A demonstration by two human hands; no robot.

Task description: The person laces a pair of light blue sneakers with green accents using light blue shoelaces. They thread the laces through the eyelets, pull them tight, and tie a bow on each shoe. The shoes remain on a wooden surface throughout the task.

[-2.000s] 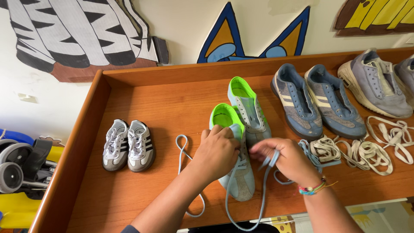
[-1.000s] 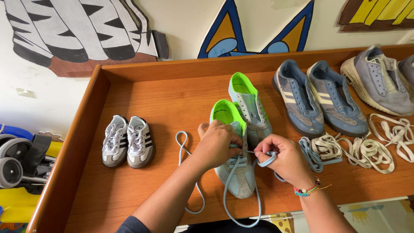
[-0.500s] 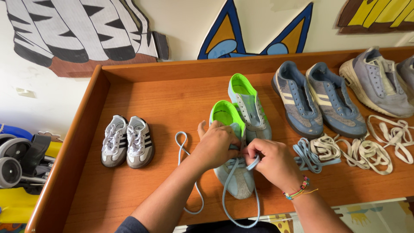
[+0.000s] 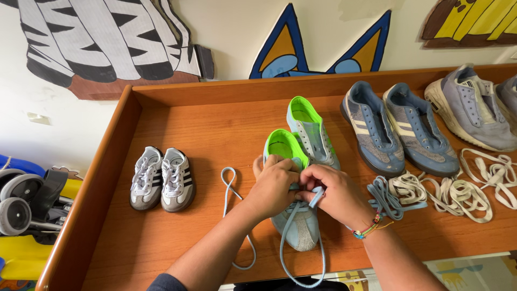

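a: status on the hands?

b: left hand [image 4: 272, 186] curled down over the throat of the pale blue sneaker with the neon green lining [image 4: 293, 215], fingers closed on it, pinning it to the bench. right hand [image 4: 331, 191] closed too, pinching the tip of a light blue flat shoelace [image 4: 315, 196] right at the eyelets, touching the left hand.

a: where's the shoe?

b: front middle of the orange-brown wooden tray table [image 4: 177, 121], toe toward the person. its mate, the second blue-and-green sneaker [image 4: 311, 132], sits just behind it, no lace visible.

a: how far in?

b: early, by my read. most of the lace hangs slack, a long loop off the front edge. a second pale blue lace [image 4: 231, 196] lies loose just left of the shoe. which eyelets are threaded, can't tell, hands cover that whole zone.

a: rest of the bench?

b: small pair of grey-and-white toddler sneakers with black stripes [image 4: 161, 178] well left, laced. pair of dusty blue suede sneakers with cream stripes [image 4: 396, 126] to the right, seemingly unlaced. pile of loose cream and blue laces [image 4: 441, 191] in front of those. lilac chunky trainer [image 4: 471, 108] far right, its neighbour cut off by the frame. stroller wheels [image 4: 13, 210] on the floor at left, partly out of view.
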